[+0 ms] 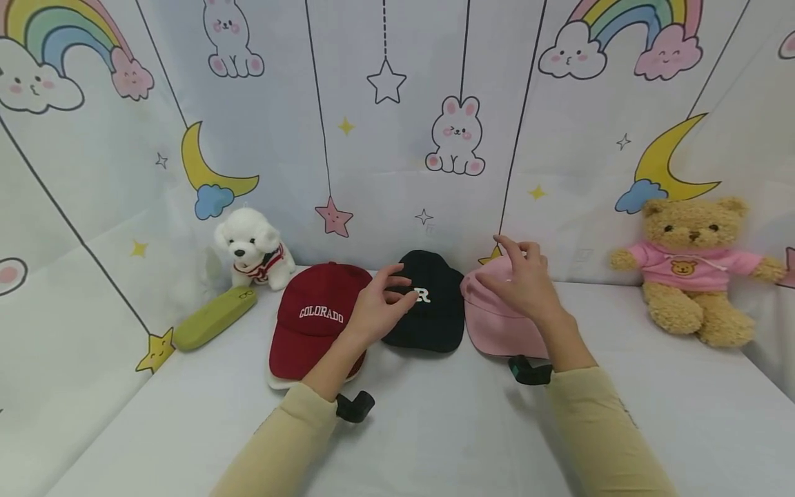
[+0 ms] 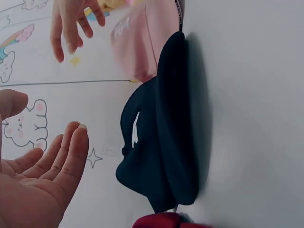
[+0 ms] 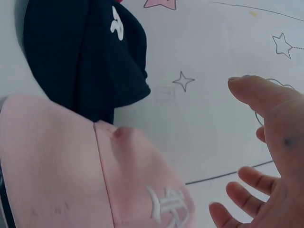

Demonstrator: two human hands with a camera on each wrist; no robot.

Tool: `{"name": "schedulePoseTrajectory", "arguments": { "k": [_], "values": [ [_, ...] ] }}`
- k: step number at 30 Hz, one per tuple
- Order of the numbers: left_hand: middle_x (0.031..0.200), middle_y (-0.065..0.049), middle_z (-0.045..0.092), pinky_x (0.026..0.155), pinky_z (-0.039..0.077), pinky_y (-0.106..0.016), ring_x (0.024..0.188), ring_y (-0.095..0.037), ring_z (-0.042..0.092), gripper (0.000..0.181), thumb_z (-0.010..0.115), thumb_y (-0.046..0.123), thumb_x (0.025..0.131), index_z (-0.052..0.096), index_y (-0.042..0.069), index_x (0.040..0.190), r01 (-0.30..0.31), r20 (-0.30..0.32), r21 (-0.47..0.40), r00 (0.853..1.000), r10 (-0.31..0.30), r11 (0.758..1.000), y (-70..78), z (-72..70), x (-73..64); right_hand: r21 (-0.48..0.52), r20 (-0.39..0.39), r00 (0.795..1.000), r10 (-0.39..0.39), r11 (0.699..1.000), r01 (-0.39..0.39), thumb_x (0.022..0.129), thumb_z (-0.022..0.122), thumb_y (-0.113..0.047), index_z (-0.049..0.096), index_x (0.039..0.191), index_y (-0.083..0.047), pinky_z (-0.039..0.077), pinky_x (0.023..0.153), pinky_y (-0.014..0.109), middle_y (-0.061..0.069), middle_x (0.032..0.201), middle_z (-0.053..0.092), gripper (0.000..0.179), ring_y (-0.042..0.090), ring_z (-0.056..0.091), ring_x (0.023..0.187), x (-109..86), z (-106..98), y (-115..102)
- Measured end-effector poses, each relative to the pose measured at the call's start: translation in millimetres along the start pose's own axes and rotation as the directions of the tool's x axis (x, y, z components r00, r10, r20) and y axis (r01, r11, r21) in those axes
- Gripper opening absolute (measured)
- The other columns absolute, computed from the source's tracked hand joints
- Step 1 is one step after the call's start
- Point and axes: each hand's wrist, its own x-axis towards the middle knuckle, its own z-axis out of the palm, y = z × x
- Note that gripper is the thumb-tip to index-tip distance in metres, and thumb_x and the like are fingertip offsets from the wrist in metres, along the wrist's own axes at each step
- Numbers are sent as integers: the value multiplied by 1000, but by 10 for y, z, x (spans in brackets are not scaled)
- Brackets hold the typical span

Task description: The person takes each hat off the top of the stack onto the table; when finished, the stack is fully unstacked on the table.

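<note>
Three caps stand in a row: a dark red cap [image 1: 313, 324] lettered COLORADO, a black cap [image 1: 428, 321] with a white R, and a pink cap [image 1: 497, 324] with white stitching. My left hand [image 1: 381, 307] hovers over the gap between the red and black caps, fingers loosely bent and holding nothing. In the left wrist view its palm [image 2: 35, 190] is apart from the black cap. Above the pink cap hovers my right hand [image 1: 524, 283], thumb and fingers spread. The right wrist view shows the right hand [image 3: 280, 156] with nothing between its fingers.
Behind the red cap sit a white plush dog [image 1: 251, 245] and a green oblong case [image 1: 214, 319]. A teddy bear [image 1: 695, 269] in a pink top sits at the far right. A patterned curtain [image 1: 385, 172] hangs behind the white table [image 1: 435, 428].
</note>
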Motion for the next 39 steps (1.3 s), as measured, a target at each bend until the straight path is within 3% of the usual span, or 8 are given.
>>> {"name": "schedulePoseTrajectory", "arguments": {
  "k": [11, 25, 33, 39],
  "values": [
    [131, -9, 63, 88, 56, -41, 105, -24, 66, 56, 69, 18, 96, 46, 14, 147, 47, -24, -1, 999, -47, 999, -3, -315, -153, 93, 22, 999, -25, 995, 23, 90, 73, -43, 34, 157, -24, 41, 98, 64, 23, 147, 28, 79, 43, 27, 135, 75, 183, -216],
    [134, -14, 60, 87, 56, -39, 105, -29, 66, 60, 68, 14, 97, 41, 9, 150, 85, -55, -14, 995, -85, 996, -61, -742, -346, 156, 15, 993, -116, 981, 112, 91, 72, -44, 39, 154, -18, 46, 94, 55, 23, 135, 38, 75, 36, 48, 112, 147, 500, -578],
    [136, -14, 59, 87, 53, -26, 110, -28, 63, 60, 67, 18, 99, 39, 7, 151, 106, -81, 35, 991, -103, 994, -98, -951, -496, 219, 73, 987, -145, 967, 126, 93, 72, -42, 38, 155, -19, 48, 96, 53, 21, 137, 39, 75, 40, 53, 120, 181, 697, -722],
    [137, -17, 57, 84, 54, -24, 112, -30, 63, 61, 67, 17, 99, 37, 5, 151, 127, -88, 29, 988, -124, 991, -130, -1092, -610, 253, 98, 983, -155, 959, 126, 94, 72, -41, 36, 156, -23, 47, 98, 53, 19, 141, 38, 74, 37, 53, 123, 187, 832, -803]
  ]
}}
